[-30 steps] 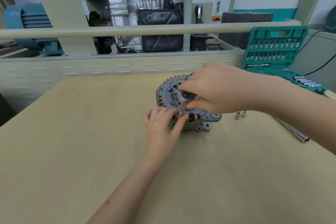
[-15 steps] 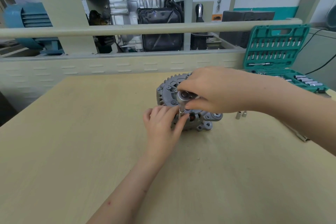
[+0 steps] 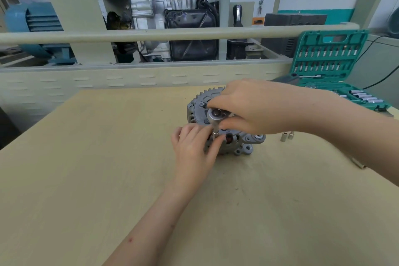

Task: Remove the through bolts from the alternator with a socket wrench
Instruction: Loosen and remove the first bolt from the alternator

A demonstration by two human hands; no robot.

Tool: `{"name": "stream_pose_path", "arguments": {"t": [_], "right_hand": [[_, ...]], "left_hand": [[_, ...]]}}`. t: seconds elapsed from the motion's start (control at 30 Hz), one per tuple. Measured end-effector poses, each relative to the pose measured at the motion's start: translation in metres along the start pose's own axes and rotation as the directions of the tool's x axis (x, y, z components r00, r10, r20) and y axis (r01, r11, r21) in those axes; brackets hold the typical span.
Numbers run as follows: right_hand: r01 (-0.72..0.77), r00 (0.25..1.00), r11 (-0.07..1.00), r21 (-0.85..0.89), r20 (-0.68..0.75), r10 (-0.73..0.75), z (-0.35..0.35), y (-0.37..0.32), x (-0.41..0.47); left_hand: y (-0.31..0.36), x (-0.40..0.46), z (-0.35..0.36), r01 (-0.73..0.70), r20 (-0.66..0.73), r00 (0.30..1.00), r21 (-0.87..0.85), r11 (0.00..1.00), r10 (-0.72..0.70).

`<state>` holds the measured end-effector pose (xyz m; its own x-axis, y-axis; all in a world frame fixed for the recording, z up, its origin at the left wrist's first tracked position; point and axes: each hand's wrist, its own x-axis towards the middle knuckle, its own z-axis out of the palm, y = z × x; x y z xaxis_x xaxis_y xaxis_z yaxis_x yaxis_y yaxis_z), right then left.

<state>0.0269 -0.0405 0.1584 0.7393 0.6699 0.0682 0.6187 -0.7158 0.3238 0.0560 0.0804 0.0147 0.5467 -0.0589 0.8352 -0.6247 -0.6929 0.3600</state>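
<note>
a pale wooden table (image 3: 86, 179) stood before a workshop rail (image 3: 151, 33). the right hand (image 3: 254, 106) gripped the socket wrench (image 3: 214, 114), hiding its handle; the left hand (image 3: 192, 147) pinched its socket (image 3: 215, 131) on the alternator (image 3: 239, 142).

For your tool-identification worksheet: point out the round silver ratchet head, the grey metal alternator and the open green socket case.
round silver ratchet head (image 3: 216, 113), head view, top face
grey metal alternator (image 3: 243, 142), head view, front housing
open green socket case (image 3: 330, 54), head view, lid

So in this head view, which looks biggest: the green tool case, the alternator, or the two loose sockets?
1. Green tool case, though it sits farther back.
2. Alternator, partly hidden by hands.
3. Two loose sockets, alike in size.
</note>
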Motion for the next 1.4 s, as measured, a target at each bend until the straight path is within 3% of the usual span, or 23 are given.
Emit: {"name": "stream_pose_path", "arguments": {"t": [0.3,0.57,0.83,0.97,1.1,1.4], "right_hand": [[-0.009,0.998,0.971,-0.239,-0.066,-0.007,-0.001,-0.006,-0.003],[0.021,0.999,0.986,-0.163,-0.045,-0.029,0.002,0.008,-0.005],[-0.013,0.999,0.955,-0.297,-0.053,-0.003,-0.001,-0.001,-0.005],[0.007,0.996,0.971,-0.239,-0.089,-0.029,0.004,0.005,-0.004],[0.062,0.997,0.98,-0.188,-0.038,-0.071,0.004,0.013,-0.008],[0.005,0.996,0.961,-0.277,-0.082,-0.029,0.006,-0.001,-0.006]], "left_hand": [[0.001,0.001,0.002,0.042,-0.018,0.999,-0.03,0.999,-0.043],[0.001,-0.001,0.001,0.041,0.008,0.999,-0.061,0.997,-0.04],[0.008,0.001,0.0,0.109,-0.022,0.993,-0.11,0.988,-0.112],[0.004,-0.001,0.001,0.102,0.0,0.995,-0.106,0.989,-0.102],[0.003,-0.001,0.002,0.085,0.023,0.996,-0.114,0.99,-0.083],[0.005,0.001,0.002,0.146,-0.011,0.989,-0.144,0.979,-0.149]]}}
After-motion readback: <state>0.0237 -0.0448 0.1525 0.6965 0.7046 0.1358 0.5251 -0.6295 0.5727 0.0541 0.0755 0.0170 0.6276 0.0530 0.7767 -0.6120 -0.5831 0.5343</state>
